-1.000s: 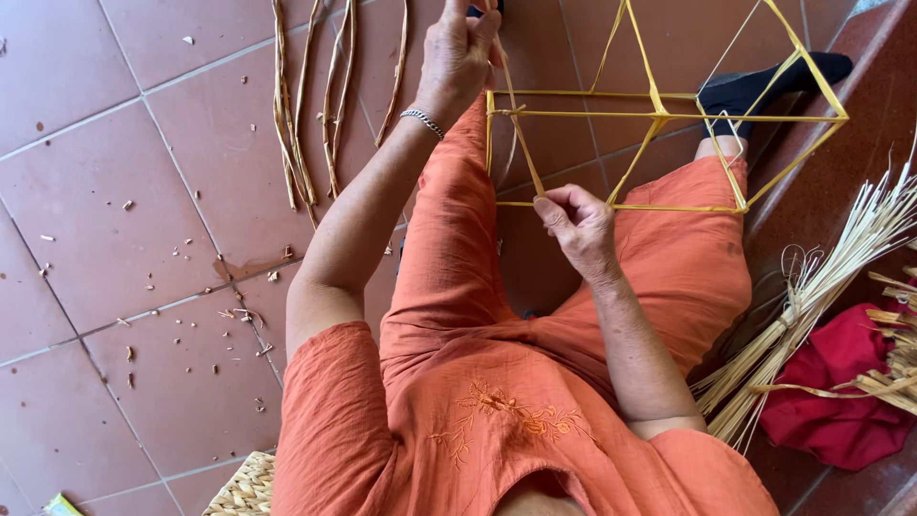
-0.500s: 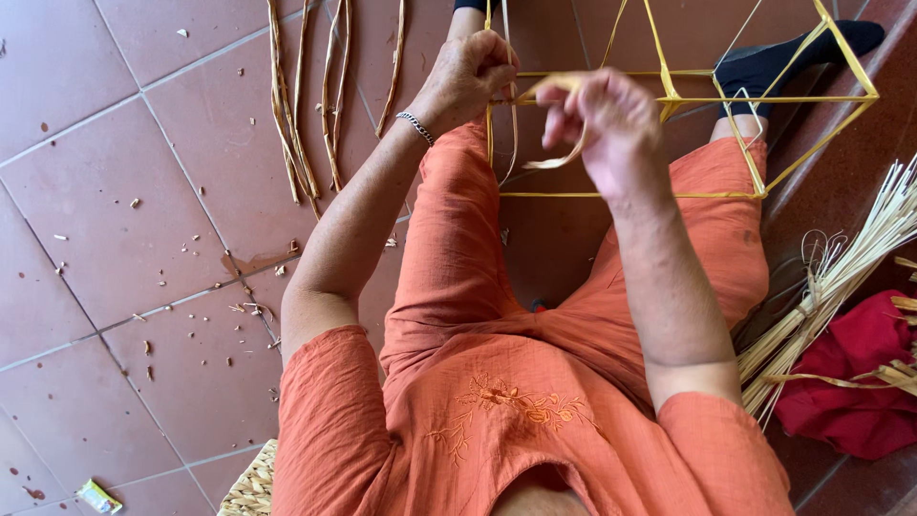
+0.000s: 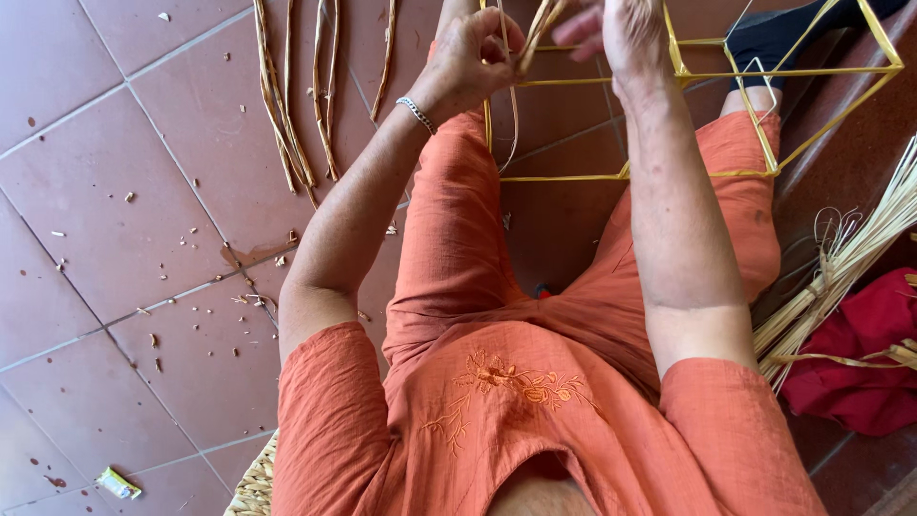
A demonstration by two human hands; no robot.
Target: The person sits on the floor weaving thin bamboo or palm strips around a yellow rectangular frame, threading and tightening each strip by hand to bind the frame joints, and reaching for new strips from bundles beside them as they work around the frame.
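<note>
Above lap | left hand (image 3: 468, 62) pinching strip (image 3: 537, 29) at yellow frame (image 3: 764, 124) | right hand (image 3: 616, 33) risen from lower bar, fingers loose | weaving resumes

home craft spot | tiled floor (image 3: 124, 220) | reed bundle (image 3: 841, 277)

Bright, even daylight, soft shadows; the raised hands slightly blurred.

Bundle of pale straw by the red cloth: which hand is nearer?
Right. The right hand is up at the yellow frame, above the straw bundle; the left hand is farther left.
</note>
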